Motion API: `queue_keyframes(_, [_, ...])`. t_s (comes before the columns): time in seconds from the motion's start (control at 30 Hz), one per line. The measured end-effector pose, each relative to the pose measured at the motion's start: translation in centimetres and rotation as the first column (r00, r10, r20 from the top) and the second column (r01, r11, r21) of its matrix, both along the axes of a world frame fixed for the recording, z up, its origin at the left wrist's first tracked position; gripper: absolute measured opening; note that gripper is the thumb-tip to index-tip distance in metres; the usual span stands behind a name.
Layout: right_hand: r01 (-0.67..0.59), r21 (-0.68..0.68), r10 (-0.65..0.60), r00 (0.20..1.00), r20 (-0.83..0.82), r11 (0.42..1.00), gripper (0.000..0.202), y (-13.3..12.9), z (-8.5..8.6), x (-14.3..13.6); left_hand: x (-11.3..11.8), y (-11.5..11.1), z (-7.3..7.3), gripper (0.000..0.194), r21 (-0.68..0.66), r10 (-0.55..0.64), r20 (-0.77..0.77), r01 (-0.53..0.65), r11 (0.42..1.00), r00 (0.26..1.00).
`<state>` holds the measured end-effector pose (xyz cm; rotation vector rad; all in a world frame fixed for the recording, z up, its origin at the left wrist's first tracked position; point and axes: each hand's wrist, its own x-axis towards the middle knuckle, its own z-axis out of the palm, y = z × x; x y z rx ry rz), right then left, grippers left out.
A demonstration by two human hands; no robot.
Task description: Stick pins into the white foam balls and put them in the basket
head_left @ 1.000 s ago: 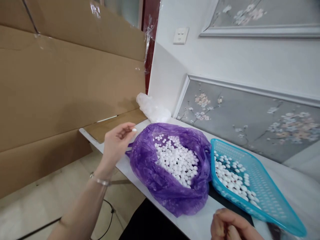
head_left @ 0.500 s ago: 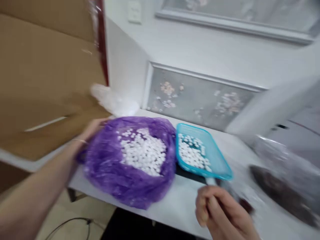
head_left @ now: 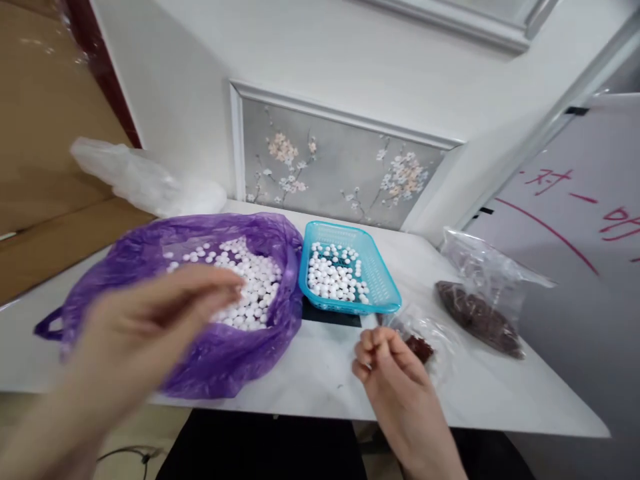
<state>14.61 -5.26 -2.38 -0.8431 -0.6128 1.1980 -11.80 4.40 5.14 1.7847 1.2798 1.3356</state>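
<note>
My left hand, blurred by motion, hangs over a purple plastic bag with its thumb and fingers pressed together. Inside the bag's wide mouth lies a heap of small white balls. My right hand is closed in a pinch above the table, in front of a blue plastic basket. Anything in either pinch is hidden or too small to make out. More white balls cover part of the basket's bottom.
A clear bag of dark brown material lies on the white table at the right. Nearer is an opened clear bag with reddish-brown contents. Crumpled plastic and a cardboard box are at left; a whiteboard at right.
My left hand has left the bag's far left rim and come over the bag. The view has swung right, so bag and basket appear further left. My right hand stays pinched.
</note>
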Motion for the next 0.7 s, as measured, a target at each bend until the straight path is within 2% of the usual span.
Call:
queue_keyframes(0.03, [-0.004, -0.003, 0.005, 1.0, 0.02, 1.0, 0.014, 0.1, -0.1, -0.4, 2.9, -1.7, -0.7, 0.013, -0.072, -0.199, -0.008, 0.198, 0.977, 0.98])
queue_keyframes(0.07, [0.002, 0.002, -0.002, 0.999, 0.051, 1.0, 0.014, 0.1, -0.2, -0.7, 5.6, -3.1, -1.5, 0.009, -0.16, -0.335, 0.027, 0.335, 0.929, 0.942])
queue_keyframes(0.1, [0.017, 0.011, -0.018, 0.996, 0.087, 1.0, 0.015, 0.0, -0.3, -0.9, 7.9, -4.2, -2.2, 0.01, -0.239, -0.402, 0.095, 0.413, 0.879, 0.91])
queue_keyframes(0.17, [0.045, 0.042, -0.051, 0.988, 0.149, 0.998, 0.015, -0.6, -0.7, -1.0, 11.1, -5.3, -3.5, 0.012, -0.367, -0.483, 0.265, 0.55, 0.75, 0.835])
queue_keyframes(0.23, [0.05, 0.07, -0.062, 0.984, 0.17, 0.996, 0.016, -1.2, -1.0, -0.9, 12.7, -5.4, -4.4, 0.012, -0.434, -0.486, 0.403, 0.629, 0.645, 0.776])
queue_keyframes(0.3, [0.042, 0.075, -0.054, 0.984, 0.169, 0.996, 0.016, -1.7, -1.2, -0.8, 13.3, -5.1, -4.9, 0.011, -0.456, -0.466, 0.477, 0.663, 0.593, 0.745])
queue_keyframes(0.4, [0.058, 0.079, -0.075, 0.971, 0.228, 0.995, 0.015, -1.8, -1.4, -0.3, 13.6, -4.8, -5.1, 0.011, -0.468, -0.443, 0.523, 0.679, 0.565, 0.728])
queue_keyframes(0.5, [0.075, 0.125, -0.11, 0.946, 0.304, 0.989, 0.012, -1.6, -1.6, 0.2, 13.7, -4.6, -4.9, 0.014, -0.496, -0.433, 0.509, 0.665, 0.559, 0.744])
queue_keyframes(0.63, [0.073, 0.189, -0.135, 0.93, 0.341, 0.979, 0.018, -1.0, -2.0, 0.8, 13.5, -4.0, -4.6, 0.015, -0.484, -0.479, 0.406, 0.628, 0.609, 0.778])
queue_keyframes(0.7, [0.097, 0.245, -0.194, 0.889, 0.415, 0.965, 0.026, -0.7, -2.2, 0.9, 13.4, -3.8, -4.7, 0.017, -0.455, -0.489, 0.382, 0.62, 0.639, 0.784])
